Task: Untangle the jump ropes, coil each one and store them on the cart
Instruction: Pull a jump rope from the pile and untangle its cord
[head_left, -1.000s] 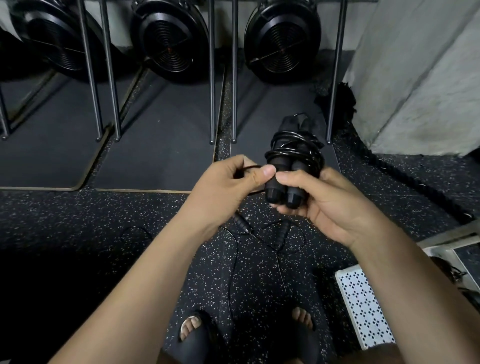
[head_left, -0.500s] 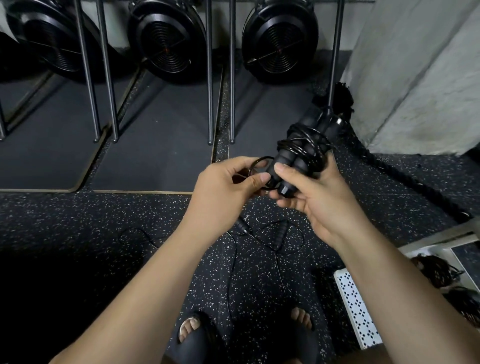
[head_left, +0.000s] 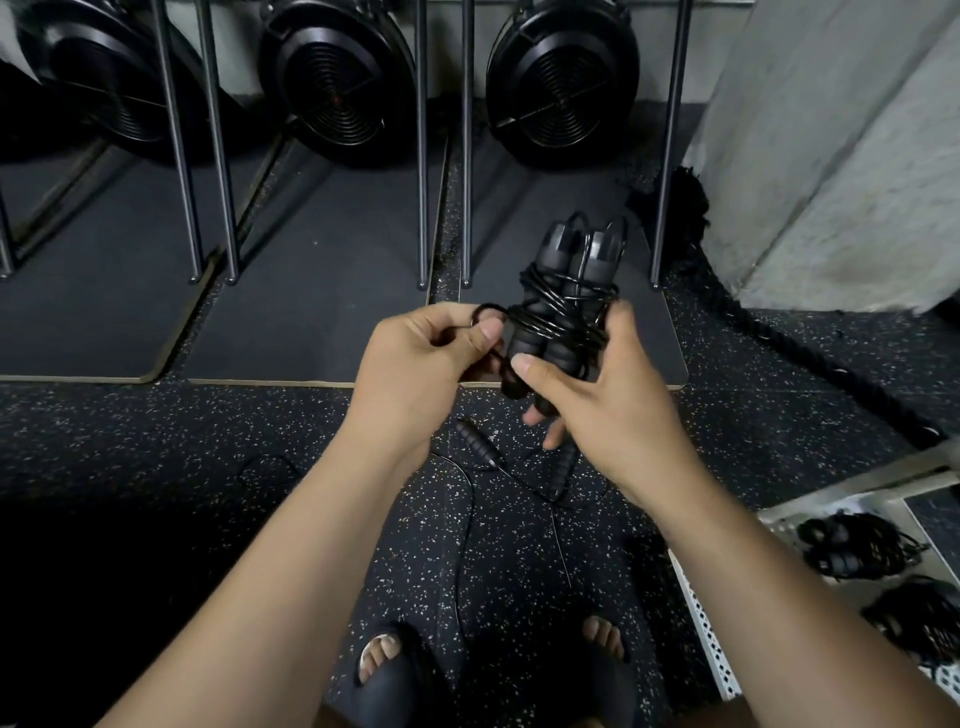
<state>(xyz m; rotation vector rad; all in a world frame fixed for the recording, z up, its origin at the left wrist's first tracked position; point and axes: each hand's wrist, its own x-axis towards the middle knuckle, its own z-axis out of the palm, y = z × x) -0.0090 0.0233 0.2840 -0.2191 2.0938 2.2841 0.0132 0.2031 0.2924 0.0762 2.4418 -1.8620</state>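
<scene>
My right hand (head_left: 613, 410) grips wound rope (head_left: 561, 317) by both handles, thumb across front; handles near upright, cord wrapped round middle. My left hand (head_left: 415, 364) pinches loop (head_left: 485, 312) of cord just left of bundle, thumb on forefinger. Bundle in air above floor (head_left: 208, 441). Second rope (head_left: 478, 447) loose on floor below hands. Cart (head_left: 701, 623) at right, coiled ropes (head_left: 852, 545) on it.

We count two coiled ropes (head_left: 857, 545) (head_left: 914, 618) on the cart (head_left: 852, 488), one held coil (head_left: 563, 317) left of it and one loose rope (head_left: 475, 444) also left of it: four in all. Three fans (head_left: 104, 78) (head_left: 337, 88) (head_left: 563, 83) stand up-left of it.
</scene>
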